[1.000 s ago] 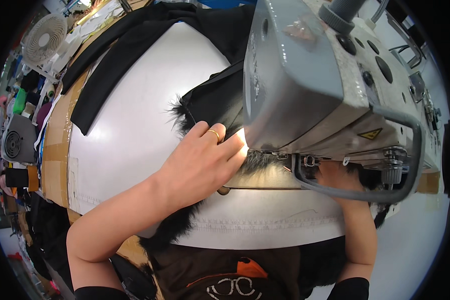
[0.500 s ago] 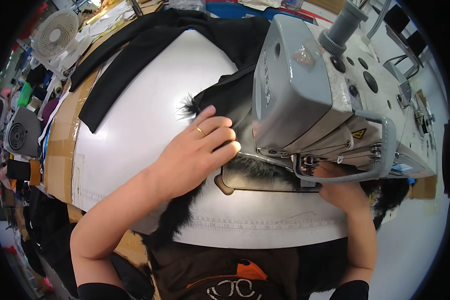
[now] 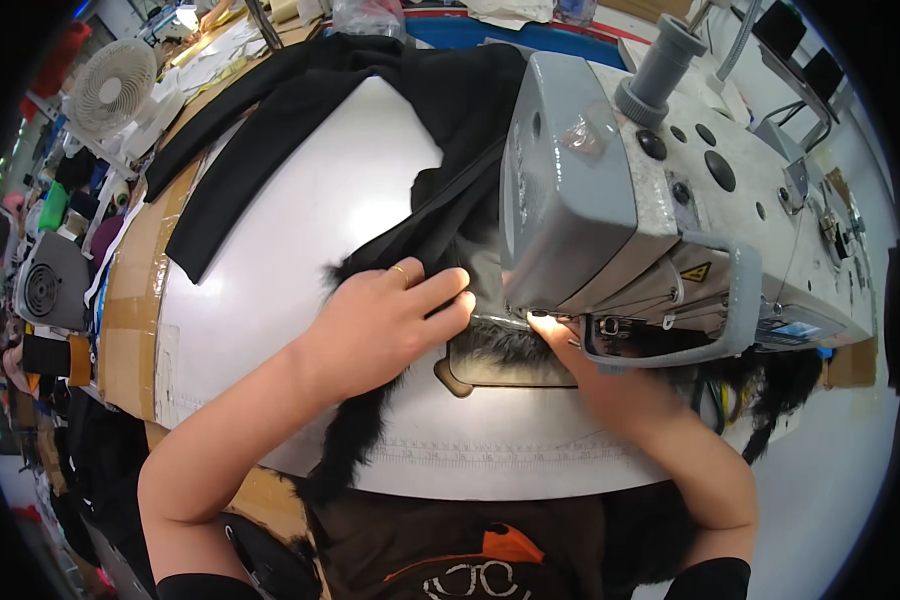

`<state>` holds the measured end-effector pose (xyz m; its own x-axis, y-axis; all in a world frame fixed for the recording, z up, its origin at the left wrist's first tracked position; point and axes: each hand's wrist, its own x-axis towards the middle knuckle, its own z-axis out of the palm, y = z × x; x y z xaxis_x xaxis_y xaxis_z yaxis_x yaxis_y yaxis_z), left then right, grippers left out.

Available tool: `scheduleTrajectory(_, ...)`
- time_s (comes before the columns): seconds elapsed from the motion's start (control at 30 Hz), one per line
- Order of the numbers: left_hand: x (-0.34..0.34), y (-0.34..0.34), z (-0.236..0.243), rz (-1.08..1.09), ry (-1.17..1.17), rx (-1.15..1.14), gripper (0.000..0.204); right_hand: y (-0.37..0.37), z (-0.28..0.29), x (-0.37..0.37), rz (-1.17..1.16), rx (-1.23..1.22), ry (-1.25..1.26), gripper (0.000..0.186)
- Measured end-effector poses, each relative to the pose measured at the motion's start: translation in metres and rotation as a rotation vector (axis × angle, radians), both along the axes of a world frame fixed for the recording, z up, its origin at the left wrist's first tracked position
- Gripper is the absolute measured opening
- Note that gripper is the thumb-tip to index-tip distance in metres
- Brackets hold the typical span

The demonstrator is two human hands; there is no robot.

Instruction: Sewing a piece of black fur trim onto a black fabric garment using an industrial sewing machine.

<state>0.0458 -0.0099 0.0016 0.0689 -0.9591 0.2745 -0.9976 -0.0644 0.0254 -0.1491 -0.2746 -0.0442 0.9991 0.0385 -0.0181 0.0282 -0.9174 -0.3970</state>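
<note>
A grey industrial sewing machine stands on the right over a white work surface. Under its head lies a black garment with a strip of black fur trim along the seam. My left hand, a ring on one finger, is closed on the black garment left of the presser area, fingertips at the seam edge. Beside the needle area, my right hand has its fingertips on the fur trim's edge, closed against it; the hand is partly blurred, and the machine's guard hides some fingers.
Black sleeves stretch across the surface's far left side. Fur hangs over the near edge. A printed ruler runs along the front. At the left are a white fan, a cardboard strip and cluttered goods.
My right hand has moved left, out from behind the machine's guard to the seam by the needle. My left hand has shifted slightly down and its fingers have drawn in. The black cloth there is folded differently.
</note>
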Motion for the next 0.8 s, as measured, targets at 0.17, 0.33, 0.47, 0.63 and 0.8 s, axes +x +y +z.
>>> scheduleTrajectory(0.17,0.007,-0.007,-0.011,0.101,-0.139,0.012,0.044,-0.016,0.004,-0.001,0.381,-1.526,-0.474,0.03)
scheduleTrajectory(0.33,-0.004,-0.001,-0.012,0.025,-0.133,-0.012,0.056,-0.028,0.003,-0.011,0.301,-1.149,-0.421,0.032)
scheduleTrajectory(0.47,-0.014,0.0,-0.008,0.017,-0.146,0.047,0.056,-0.013,0.025,-0.006,0.038,-0.347,-0.408,0.011)
scheduleTrajectory(0.63,-0.012,-0.004,-0.007,0.005,-0.159,0.005,0.051,-0.019,0.016,-0.011,0.159,-0.67,-0.433,0.017)
scheduleTrajectory(0.8,-0.006,0.0,-0.004,-0.095,-0.085,-0.051,0.044,-0.021,0.011,-0.028,0.412,-1.67,-0.321,0.049)
